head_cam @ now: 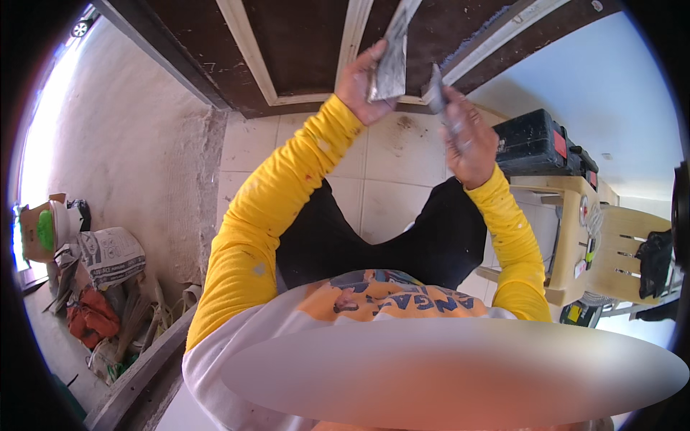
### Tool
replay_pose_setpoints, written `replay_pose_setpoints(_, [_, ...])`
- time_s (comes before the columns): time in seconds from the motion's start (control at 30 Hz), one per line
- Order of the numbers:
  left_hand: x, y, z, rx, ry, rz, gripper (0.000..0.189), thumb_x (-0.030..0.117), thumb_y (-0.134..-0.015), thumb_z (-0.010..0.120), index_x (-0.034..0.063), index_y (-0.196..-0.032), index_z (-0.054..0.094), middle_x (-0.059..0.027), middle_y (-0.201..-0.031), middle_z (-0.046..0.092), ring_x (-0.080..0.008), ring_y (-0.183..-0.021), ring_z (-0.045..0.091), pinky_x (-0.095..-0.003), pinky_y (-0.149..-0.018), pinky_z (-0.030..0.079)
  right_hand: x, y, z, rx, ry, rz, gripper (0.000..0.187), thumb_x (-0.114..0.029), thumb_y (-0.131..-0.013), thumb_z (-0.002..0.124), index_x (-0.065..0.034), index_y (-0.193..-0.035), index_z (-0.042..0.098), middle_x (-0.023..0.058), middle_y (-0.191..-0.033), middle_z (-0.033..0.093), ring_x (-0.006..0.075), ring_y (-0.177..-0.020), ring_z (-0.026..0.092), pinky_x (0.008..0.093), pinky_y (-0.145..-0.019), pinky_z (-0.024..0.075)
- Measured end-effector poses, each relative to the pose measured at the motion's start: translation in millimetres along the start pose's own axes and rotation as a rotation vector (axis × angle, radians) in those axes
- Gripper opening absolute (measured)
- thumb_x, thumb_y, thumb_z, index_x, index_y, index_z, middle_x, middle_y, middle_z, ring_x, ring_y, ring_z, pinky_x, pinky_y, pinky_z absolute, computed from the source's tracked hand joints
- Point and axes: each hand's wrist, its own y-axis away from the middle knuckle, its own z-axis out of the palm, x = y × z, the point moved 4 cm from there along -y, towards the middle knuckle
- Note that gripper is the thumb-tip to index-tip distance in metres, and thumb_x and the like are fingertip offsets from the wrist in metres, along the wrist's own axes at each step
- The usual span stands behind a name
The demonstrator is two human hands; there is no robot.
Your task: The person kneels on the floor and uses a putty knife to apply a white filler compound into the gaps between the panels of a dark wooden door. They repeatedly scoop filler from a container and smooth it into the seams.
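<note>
My left hand (366,86) holds a flat grey plate (392,67), smeared and scuffed, in front of a dark brown panelled door (302,48) with pale, whitish moulding strips. My right hand (470,137) grips a putty knife (437,91), blurred by motion, its blade pointing up towards the door's lower corner. Plate and knife are apart. Bluish bristly material (477,35) runs along the inner edge of the right-hand moulding. Both forearms wear yellow sleeves with paint spots.
Pale floor tiles (401,145) with a dark smudge lie below the door. To the right stand a black toolbox (531,143), a beige plastic chair (620,258) and cables. At the left are a rough wall edge, a printed sack (110,253), a red cloth (92,318) and a cardboard box (35,234).
</note>
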Motion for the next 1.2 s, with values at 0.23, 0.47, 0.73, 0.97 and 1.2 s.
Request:
replay_pose_setpoints(0.23, [-17, 11, 31, 0.238, -0.043, 0.05, 0.026, 0.033, -0.097, 0.057, 0.0081, -0.095, 0.06, -0.0011, -0.068, 0.058, -0.0097, -0.053, 0.05, -0.0221, -0.046, 0.041, 90, -42, 37, 0.283, 0.155, 0.353, 0.037, -0.017, -0.089, 0.069, -0.0075, -0.124, 0.061, 0.0181, -0.111, 0.067, 0.0337, -0.095, 0.067, 0.0368, -0.079, 0.0544])
replay_pose_setpoints(0.47, [10, 14, 14, 0.012, 0.083, -0.036, 0.026, 0.033, -0.097, 0.056, 0.008, -0.098, 0.061, -0.0026, -0.072, 0.061, -0.0116, -0.054, 0.053, -0.0235, -0.048, 0.042, 47, -66, -2, 0.561, 0.025, 0.286, 0.042, -0.018, -0.089, 0.071, 0.0052, -0.121, 0.058, 0.0176, -0.101, 0.068, 0.0287, -0.084, 0.066, 0.0331, -0.075, 0.0529])
replay_pose_setpoints(0.73, [-11, 23, 23, 0.051, -0.199, -0.052, 0.039, 0.033, -0.095, 0.06, 0.0054, -0.122, 0.06, -0.0069, -0.109, 0.068, -0.0161, -0.093, 0.066, -0.0305, -0.081, 0.056, 52, -59, 56, 0.028, 0.27, 0.434, 0.035, -0.014, -0.093, 0.061, -0.0199, -0.128, 0.061, 0.016, -0.11, 0.068, 0.0277, -0.09, 0.07, 0.0323, -0.072, 0.0562])
replay_pose_setpoints(0.97, [9, 13, 20, 0.041, -0.173, -0.125, 0.041, 0.023, -0.093, 0.063, -0.0013, -0.125, 0.057, -0.0166, -0.116, 0.067, -0.0235, -0.1, 0.069, -0.0365, -0.089, 0.057, 94, -63, -27, 0.372, -0.426, 0.544, 0.037, -0.023, -0.092, 0.068, 0.0018, -0.118, 0.062, 0.0084, -0.104, 0.067, 0.0157, -0.094, 0.063, 0.0293, -0.085, 0.0504])
replay_pose_setpoints(1.2, [13, 11, 12, 0.092, -0.237, -0.036, 0.036, 0.021, -0.092, 0.065, -0.0004, -0.121, 0.06, -0.0136, -0.115, 0.068, -0.0244, -0.102, 0.069, -0.0405, -0.095, 0.054, 116, -8, 23, -0.29, -0.914, 0.827, 0.033, -0.016, -0.085, 0.075, -0.0031, -0.113, 0.064, -0.0004, -0.101, 0.065, 0.0086, -0.094, 0.06, 0.0245, -0.082, 0.0481])
